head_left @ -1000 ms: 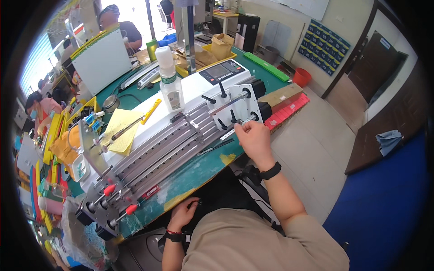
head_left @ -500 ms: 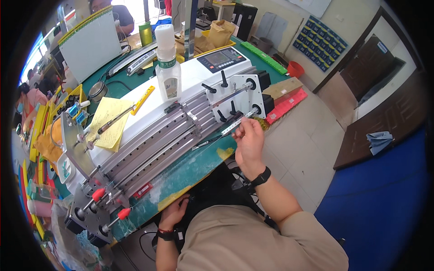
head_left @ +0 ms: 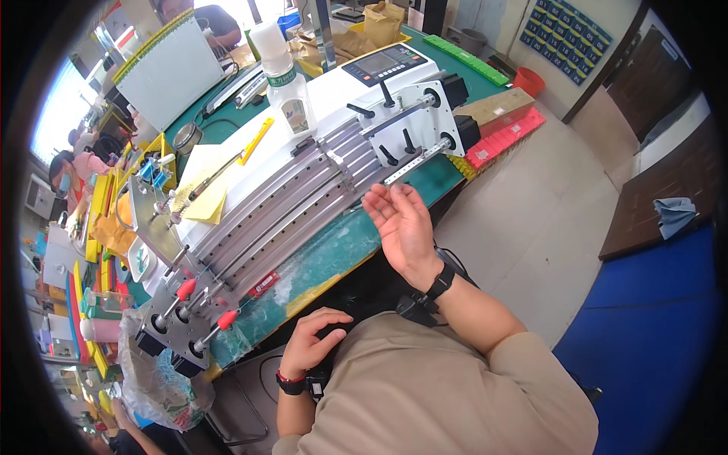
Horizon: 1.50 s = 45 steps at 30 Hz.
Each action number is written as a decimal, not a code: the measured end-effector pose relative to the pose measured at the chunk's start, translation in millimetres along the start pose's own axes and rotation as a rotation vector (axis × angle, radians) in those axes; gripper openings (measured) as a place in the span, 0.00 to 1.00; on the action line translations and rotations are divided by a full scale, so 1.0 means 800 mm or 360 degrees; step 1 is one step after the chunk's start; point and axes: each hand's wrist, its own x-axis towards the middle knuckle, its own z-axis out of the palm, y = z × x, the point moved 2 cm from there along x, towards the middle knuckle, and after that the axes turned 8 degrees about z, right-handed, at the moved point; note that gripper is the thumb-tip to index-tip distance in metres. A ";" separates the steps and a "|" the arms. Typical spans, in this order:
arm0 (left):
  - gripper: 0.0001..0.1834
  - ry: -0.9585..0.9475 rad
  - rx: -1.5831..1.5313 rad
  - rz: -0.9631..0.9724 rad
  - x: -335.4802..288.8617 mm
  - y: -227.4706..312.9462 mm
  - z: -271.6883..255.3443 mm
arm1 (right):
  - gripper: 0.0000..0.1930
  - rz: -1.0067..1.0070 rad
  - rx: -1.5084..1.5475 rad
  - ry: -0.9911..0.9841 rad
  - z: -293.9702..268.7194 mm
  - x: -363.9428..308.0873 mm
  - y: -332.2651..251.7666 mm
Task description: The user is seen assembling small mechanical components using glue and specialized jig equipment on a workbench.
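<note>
Hanging near the middle of the frame, the right hand [head_left: 406, 236] has its palm showing and its fingers bent a little, loose and apart from the palm. It is just below a thin metal strip with holes [head_left: 413, 165], at the front edge of the green table [head_left: 345, 233]. The left hand [head_left: 309, 341] is at the bottom middle, close to the person's belly, with its fingers a bit bent and its thumb apart from them. A long white and silver machine [head_left: 265, 208] lies on the table, going from the lower left up to the upper right of the frame. Its low end has two red tips [head_left: 227, 320] on metal rods. Its high end has a flat metal plate [head_left: 425, 114] with black handles [head_left: 360, 111] near it, and a panel with a small screen [head_left: 385, 59] is on its white top. A clear bottle with a white cap [head_left: 292, 110] stands on the white part, with a yellow tool [head_left: 256, 141] to its left. Yellow paper [head_left: 215, 211] lies left of the middle. Right of the plate, a wooden block [head_left: 497, 110] sits beside a bright red block [head_left: 504, 136]. A blue cloth [head_left: 675, 216] hangs on the far right.
</note>
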 end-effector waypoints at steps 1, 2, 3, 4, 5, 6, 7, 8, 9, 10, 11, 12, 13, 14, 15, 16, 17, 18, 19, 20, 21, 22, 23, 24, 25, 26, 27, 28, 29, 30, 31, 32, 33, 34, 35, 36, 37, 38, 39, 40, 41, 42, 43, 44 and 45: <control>0.14 0.0033 0.0005 -0.0005 -0.003 0.003 0.000 | 0.05 -0.0001 0.0017 -0.0010 -0.002 -0.001 -0.001; 0.14 0.0030 0.0024 -0.0005 -0.005 0.005 0.001 | 0.05 0.0036 0.0016 -0.0036 -0.007 -0.002 -0.001; 0.13 0.0074 0.0018 -0.0006 -0.006 0.007 0.001 | 0.05 0.0073 0.0014 -0.0063 -0.009 -0.002 -0.001; 0.13 0.0118 0.0011 -0.0007 -0.006 0.009 0.002 | 0.05 0.0072 0.0031 -0.0074 -0.011 -0.001 -0.001; 0.13 0.0115 0.0029 -0.0006 -0.006 0.010 0.003 | 0.05 0.0069 -0.0028 -0.0052 -0.014 -0.001 -0.001; 0.12 0.0140 -0.0010 -0.0006 -0.006 0.010 0.005 | 0.05 0.0067 -0.0090 -0.0027 -0.015 -0.001 -0.001; 0.11 0.0163 -0.0051 -0.0006 -0.005 0.011 0.007 | 0.05 0.0064 -0.0077 -0.0032 -0.015 0.001 -0.002; 0.11 0.0156 -0.0039 -0.0004 -0.002 0.012 0.008 | 0.04 0.0024 -0.0157 -0.0035 -0.015 0.003 -0.002; 0.11 0.0173 -0.0062 0.0000 0.000 0.016 0.009 | 0.04 -0.0014 -0.0237 -0.0037 -0.014 0.004 -0.002; 0.11 0.0188 -0.0087 0.0004 0.003 0.018 0.009 | 0.04 -0.0018 -0.0226 -0.0038 -0.014 0.007 0.000; 0.11 0.0179 -0.0079 0.0005 0.005 0.018 0.009 | 0.04 -0.0062 -0.0230 -0.0010 -0.014 0.010 0.003; 0.11 0.0228 -0.0145 -0.0002 0.004 0.015 0.008 | 0.04 -0.0100 -0.0236 0.0017 -0.010 0.011 0.005; 0.11 0.0276 -0.0211 -0.0010 0.004 0.013 0.006 | 0.04 -0.0101 -0.0229 0.0016 -0.004 0.013 0.008; 0.11 0.0273 -0.0205 -0.0011 0.005 0.012 0.006 | 0.04 -0.0113 -0.0167 0.0087 0.000 0.015 0.011; 0.12 0.0378 -0.0318 0.0005 0.006 0.013 0.005 | 0.04 -0.0116 -0.0110 0.0156 0.004 0.015 0.013; 0.12 0.0486 -0.0429 0.0021 0.004 0.012 0.003 | 0.04 -0.0105 -0.0108 0.0154 0.008 0.013 0.014; 0.21 0.0438 -0.0507 0.0059 -0.002 0.003 -0.004 | 0.04 -0.0023 -0.0020 0.0159 0.012 0.011 0.017; 0.21 0.0488 -0.0501 0.0049 -0.006 0.007 0.000 | 0.04 0.0087 0.0050 0.0154 0.016 0.008 0.028; 0.26 0.0823 -0.0586 0.0034 -0.001 0.015 0.004 | 0.04 0.0276 0.0098 -0.0026 0.013 0.005 0.034; 0.30 0.1173 -0.0661 0.0022 0.002 0.021 0.006 | 0.05 0.0481 0.0150 -0.0208 0.003 0.000 0.037; 0.30 0.1258 -0.0627 0.0016 0.007 0.028 0.004 | 0.06 0.0760 0.0162 -0.0474 -0.005 -0.004 0.038; 0.34 0.1227 -0.1153 0.0145 0.010 0.035 -0.002 | 0.07 0.0951 0.0135 -0.0588 -0.006 -0.018 0.038; 0.37 0.1152 -0.1665 0.0301 0.009 0.039 -0.010 | 0.08 0.1006 -0.0053 -0.0572 -0.006 -0.033 0.034; 0.35 0.0997 -0.2090 0.0445 -0.005 0.035 -0.016 | 0.07 0.1056 -0.0228 -0.0558 0.000 -0.049 0.033; 0.35 0.1091 -0.2032 0.0470 -0.028 0.026 -0.027 | 0.09 0.1108 -0.0407 -0.0561 0.000 -0.058 0.036; 0.33 0.0938 -0.1984 0.0538 -0.051 0.022 -0.034 | 0.10 0.1148 -0.0586 -0.0574 0.001 -0.065 0.044; 0.31 0.0764 -0.1939 0.0594 -0.069 0.018 -0.040 | 0.10 0.1213 -0.0579 -0.0622 0.003 -0.068 0.059; 0.29 0.0562 -0.1899 0.0657 -0.081 0.020 -0.040 | 0.08 0.1274 -0.0719 -0.0779 0.004 -0.074 0.069; 0.28 0.0350 -0.1855 0.0709 -0.092 0.021 -0.038 | 0.07 0.1321 -0.0857 -0.0933 0.007 -0.077 0.075; 0.28 0.0381 -0.1840 0.0703 -0.093 0.036 -0.027 | 0.07 0.1350 -0.0847 -0.0948 0.011 -0.075 0.079; 0.26 0.0952 -0.0876 0.0179 -0.088 0.059 -0.015 | 0.07 0.1052 -0.1209 -0.1236 0.021 -0.072 0.081; 0.24 0.1384 0.0136 -0.0349 -0.084 0.086 -0.007 | 0.08 0.0714 -0.1560 -0.1490 0.031 -0.070 0.077; 0.26 0.1183 0.1134 -0.0076 -0.056 0.124 -0.014 | 0.08 0.0520 -0.1757 -0.1618 0.051 -0.072 0.063; 0.26 0.1175 0.1119 -0.0080 -0.034 0.141 -0.017 | 0.08 0.0528 -0.1765 -0.1602 0.062 -0.074 0.049; 0.25 0.1021 0.1084 0.0090 -0.012 0.155 -0.016 | 0.07 0.0330 -0.1864 -0.1688 0.073 -0.077 0.036; 0.23 0.0862 0.1035 0.0282 0.005 0.163 -0.012 | 0.05 0.0111 -0.1977 -0.1757 0.080 -0.081 0.023; 0.19 0.0793 0.1056 0.0372 0.031 0.160 -0.012 | 0.05 -0.0002 -0.2038 -0.1710 0.080 -0.078 0.007; 0.17 0.0741 0.1073 0.0429 0.048 0.164 -0.013 | 0.05 -0.0190 -0.1989 -0.1712 0.075 -0.076 0.000; 0.16 0.0674 0.1055 0.0483 0.066 0.165 -0.010 | 0.04 -0.0307 -0.2005 -0.1681 0.070 -0.073 -0.021; 0.14 0.0591 0.1035 0.0525 0.080 0.166 -0.005 | 0.04 -0.0411 -0.2013 -0.1639 0.063 -0.077 -0.041; 0.12 0.0526 0.0967 0.0510 0.103 0.164 0.004 | 0.04 -0.0357 -0.2028 -0.1574 0.054 -0.077 -0.064; 0.11 0.0450 0.0904 0.0495 0.128 0.164 0.014 | 0.04 -0.0307 -0.2032 -0.1502 0.044 -0.078 -0.090; 0.10 0.0333 0.0848 0.0457 0.154 0.164 0.027 | 0.05 -0.0229 -0.2135 -0.1428 0.028 -0.078 -0.114; 0.10 0.0291 0.0782 0.0518 0.179 0.156 0.042 | 0.05 -0.0256 -0.2201 -0.1345 0.013 -0.080 -0.137; 0.09 0.0167 0.0719 0.0546 0.205 0.149 0.057 | 0.05 -0.0478 -0.2317 -0.1226 -0.001 -0.082 -0.162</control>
